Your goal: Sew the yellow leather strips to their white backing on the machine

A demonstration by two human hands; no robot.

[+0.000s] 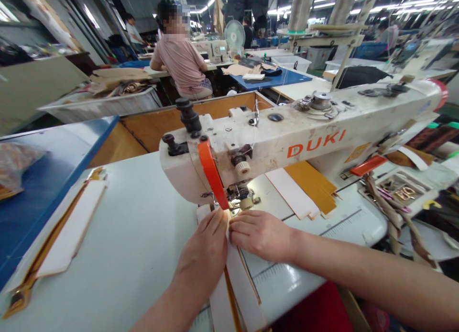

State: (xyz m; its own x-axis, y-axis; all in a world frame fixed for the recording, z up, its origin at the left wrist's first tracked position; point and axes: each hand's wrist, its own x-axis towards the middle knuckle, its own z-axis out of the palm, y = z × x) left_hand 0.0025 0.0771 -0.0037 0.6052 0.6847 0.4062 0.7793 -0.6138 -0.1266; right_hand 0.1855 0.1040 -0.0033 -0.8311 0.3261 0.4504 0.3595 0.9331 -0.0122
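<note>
A long white strip point(244, 293) with mustard-brown edges lies lengthwise under the sewing machine point(265, 145), its near end reaching toward the table's front edge. My left hand point(206, 248) presses on the strip's left side, fingers together, just before the lit presser foot point(242, 205). From the right, my right hand point(261, 236) grips the same strip with curled fingers, its fingertips close to the left hand's. An orange guard point(213, 174) hangs down the machine's head above the left fingers. The needle's tip is hidden behind guard and hands.
White and mustard pieces point(313, 186) lie under the machine's arm. At left rests another white and mustard strip point(71, 231), beside a blue table point(96, 136). A parts tray point(398, 188) stands at right. Ahead, a person point(182, 61) in pink sits at another machine.
</note>
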